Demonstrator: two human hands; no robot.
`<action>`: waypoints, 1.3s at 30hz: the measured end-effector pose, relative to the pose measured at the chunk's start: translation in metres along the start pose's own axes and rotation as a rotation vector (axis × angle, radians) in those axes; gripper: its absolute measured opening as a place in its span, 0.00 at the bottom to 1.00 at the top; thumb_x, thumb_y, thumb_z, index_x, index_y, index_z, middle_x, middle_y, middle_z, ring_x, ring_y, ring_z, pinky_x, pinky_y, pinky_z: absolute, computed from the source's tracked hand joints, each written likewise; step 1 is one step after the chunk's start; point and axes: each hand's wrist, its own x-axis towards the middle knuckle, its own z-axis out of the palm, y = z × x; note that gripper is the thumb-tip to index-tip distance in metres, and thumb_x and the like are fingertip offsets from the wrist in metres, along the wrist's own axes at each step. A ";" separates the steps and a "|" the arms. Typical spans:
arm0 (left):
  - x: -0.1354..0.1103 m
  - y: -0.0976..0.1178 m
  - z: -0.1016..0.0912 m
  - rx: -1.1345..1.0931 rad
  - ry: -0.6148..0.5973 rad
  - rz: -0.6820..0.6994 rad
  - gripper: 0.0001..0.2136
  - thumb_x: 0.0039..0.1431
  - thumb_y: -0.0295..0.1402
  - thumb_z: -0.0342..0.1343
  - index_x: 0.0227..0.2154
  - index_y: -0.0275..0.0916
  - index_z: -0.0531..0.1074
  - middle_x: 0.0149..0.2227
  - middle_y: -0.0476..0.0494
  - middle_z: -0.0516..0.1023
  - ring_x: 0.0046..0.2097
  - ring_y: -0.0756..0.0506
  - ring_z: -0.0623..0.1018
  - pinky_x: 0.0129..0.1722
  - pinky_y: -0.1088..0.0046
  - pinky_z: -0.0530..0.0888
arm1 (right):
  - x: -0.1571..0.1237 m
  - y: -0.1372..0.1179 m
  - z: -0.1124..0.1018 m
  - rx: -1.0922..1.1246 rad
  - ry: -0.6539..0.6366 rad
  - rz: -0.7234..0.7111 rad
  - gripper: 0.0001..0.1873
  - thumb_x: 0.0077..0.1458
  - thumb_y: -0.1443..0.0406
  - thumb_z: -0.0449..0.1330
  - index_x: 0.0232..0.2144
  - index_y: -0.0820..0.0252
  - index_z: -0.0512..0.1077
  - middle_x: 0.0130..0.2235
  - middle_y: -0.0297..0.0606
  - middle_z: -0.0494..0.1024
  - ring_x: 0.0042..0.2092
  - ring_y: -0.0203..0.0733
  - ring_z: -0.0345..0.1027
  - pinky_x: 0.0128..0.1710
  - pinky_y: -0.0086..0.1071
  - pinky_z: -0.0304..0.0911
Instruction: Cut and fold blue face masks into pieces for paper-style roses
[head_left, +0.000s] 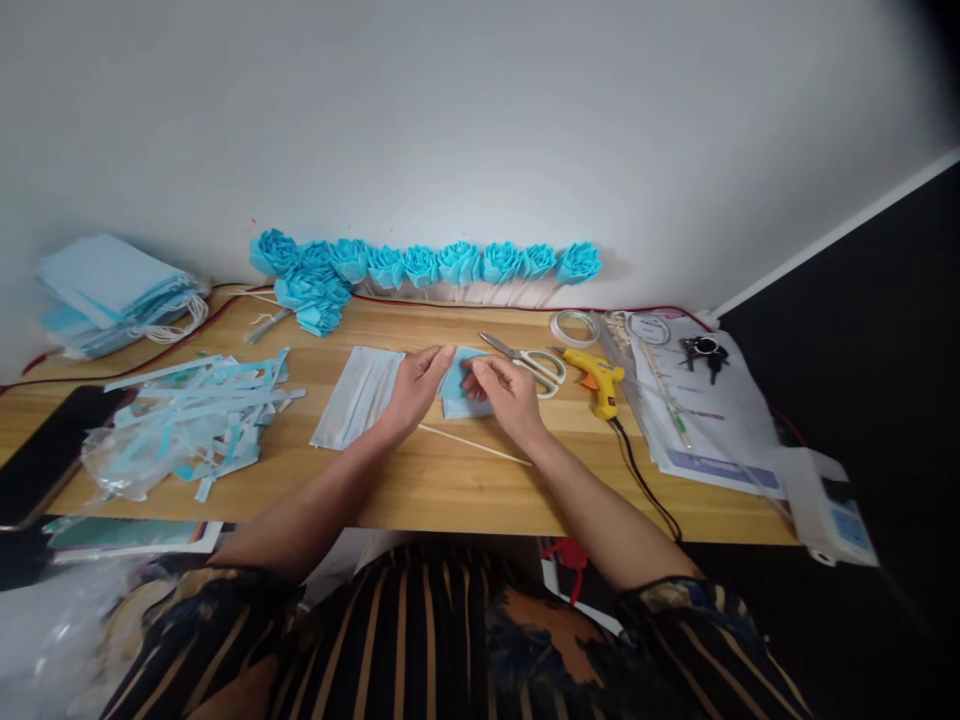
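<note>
Over the middle of the table, my left hand is closed on the edge of a light-blue face mask piece. On the other side, my right hand has its thumb and curled fingers pinched against the same piece; the exact grip is partly hidden. Beneath the hands lie more cut mask pieces. Flat pleated face masks rest left of my left hand. A thin wooden stick lies just in front of both hands. Scissors with pale handles are beyond my right hand.
Blue flowers on sticks line the wall. A yellow glue gun, tape roll, keys and papers are right. Left are mask strips, a mask stack and a phone.
</note>
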 end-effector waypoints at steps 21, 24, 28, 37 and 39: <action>0.001 -0.010 0.002 -0.039 -0.146 -0.049 0.14 0.50 0.43 0.65 0.30 0.36 0.80 0.29 0.45 0.81 0.30 0.49 0.75 0.30 0.74 0.70 | 0.014 0.001 -0.024 -0.378 0.057 -0.259 0.09 0.59 0.58 0.61 0.31 0.54 0.78 0.33 0.34 0.81 0.38 0.43 0.72 0.44 0.38 0.65; 0.001 -0.012 0.002 -0.047 -0.157 -0.060 0.14 0.49 0.42 0.66 0.34 0.36 0.80 0.34 0.43 0.82 0.32 0.47 0.77 0.29 0.74 0.71 | 0.015 0.000 -0.026 -0.340 0.124 -0.213 0.10 0.58 0.58 0.60 0.31 0.55 0.77 0.33 0.34 0.81 0.36 0.42 0.72 0.42 0.36 0.65; 0.002 -0.013 0.002 -0.052 -0.157 -0.077 0.13 0.48 0.40 0.66 0.33 0.37 0.80 0.33 0.43 0.82 0.31 0.48 0.77 0.27 0.75 0.70 | 0.016 -0.001 -0.027 -0.303 0.164 -0.189 0.10 0.57 0.57 0.61 0.31 0.56 0.77 0.33 0.34 0.81 0.35 0.41 0.71 0.40 0.35 0.65; 0.002 -0.007 0.000 -0.020 -0.146 -0.082 0.11 0.49 0.40 0.65 0.27 0.37 0.79 0.25 0.47 0.78 0.25 0.51 0.71 0.25 0.75 0.67 | 0.016 0.000 -0.027 -0.269 0.196 -0.163 0.10 0.56 0.58 0.62 0.30 0.57 0.77 0.31 0.34 0.80 0.33 0.40 0.71 0.38 0.34 0.66; 0.002 -0.006 -0.001 -0.010 -0.148 -0.082 0.11 0.50 0.41 0.65 0.27 0.37 0.79 0.25 0.47 0.78 0.25 0.51 0.71 0.25 0.75 0.67 | 0.017 -0.001 -0.027 -0.261 0.196 -0.169 0.09 0.56 0.58 0.62 0.30 0.57 0.77 0.31 0.34 0.80 0.33 0.40 0.71 0.38 0.34 0.65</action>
